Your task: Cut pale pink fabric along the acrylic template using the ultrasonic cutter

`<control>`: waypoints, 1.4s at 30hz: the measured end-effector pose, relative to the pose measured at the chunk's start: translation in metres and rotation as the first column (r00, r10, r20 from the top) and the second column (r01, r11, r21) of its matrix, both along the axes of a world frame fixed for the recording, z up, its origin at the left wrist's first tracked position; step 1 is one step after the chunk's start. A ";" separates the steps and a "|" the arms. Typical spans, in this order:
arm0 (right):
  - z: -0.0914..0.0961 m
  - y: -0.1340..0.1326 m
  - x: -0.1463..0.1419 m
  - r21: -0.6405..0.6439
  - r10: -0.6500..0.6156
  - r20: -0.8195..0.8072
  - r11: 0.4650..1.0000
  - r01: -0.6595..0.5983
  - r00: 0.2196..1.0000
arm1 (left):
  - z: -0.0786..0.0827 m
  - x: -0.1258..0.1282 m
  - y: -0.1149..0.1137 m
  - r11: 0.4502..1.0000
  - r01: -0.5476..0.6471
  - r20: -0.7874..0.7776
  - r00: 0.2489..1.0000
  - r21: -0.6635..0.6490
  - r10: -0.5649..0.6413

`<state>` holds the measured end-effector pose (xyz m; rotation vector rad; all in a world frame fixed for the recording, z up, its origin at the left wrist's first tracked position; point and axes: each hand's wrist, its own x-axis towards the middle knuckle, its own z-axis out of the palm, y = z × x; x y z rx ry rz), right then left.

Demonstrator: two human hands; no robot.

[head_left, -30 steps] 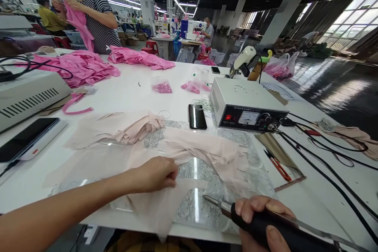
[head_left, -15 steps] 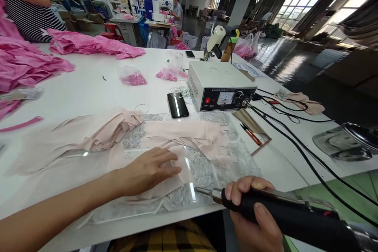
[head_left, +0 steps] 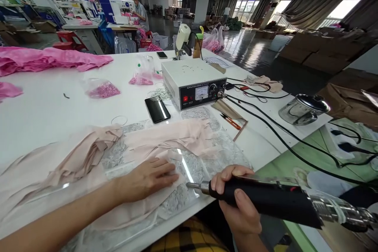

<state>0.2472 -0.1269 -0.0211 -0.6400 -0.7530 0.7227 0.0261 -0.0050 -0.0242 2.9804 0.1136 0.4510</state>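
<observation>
My left hand [head_left: 149, 179] lies flat on pale pink fabric [head_left: 138, 208], fingers stretched out together. My right hand [head_left: 236, 201] is wrapped around a black handheld ultrasonic tool [head_left: 262, 201]. Its narrow metal tip points left, just right of my left fingertips and close to the fabric's edge; whether it touches cannot be made out. Under the fabric is a clear sheet over a grey patterned mat [head_left: 183, 197]. Cut fabric strips [head_left: 174, 136] are spread beyond my left hand, and a gathered bundle of the same fabric [head_left: 85, 153] lies to its left.
A control box [head_left: 195, 82] with a dial and cables stands behind the mat, beside a phone [head_left: 157, 109]. Orange thread snips [head_left: 230, 121] and a metal mug [head_left: 304, 109] are at the right. Bags of pink pieces [head_left: 103, 88] and pink cloth [head_left: 53, 58] lie at the back left.
The view has turned right, so the table's things appear further left. My left hand has flattened onto the fabric. The tool's tip is now nearer my left fingers.
</observation>
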 end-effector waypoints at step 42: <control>0.002 -0.001 0.000 -0.071 -0.043 0.115 0.996 0.052 0.992 | 0.004 0.004 -0.006 0.992 0.067 -0.010 0.998 0.104 -0.066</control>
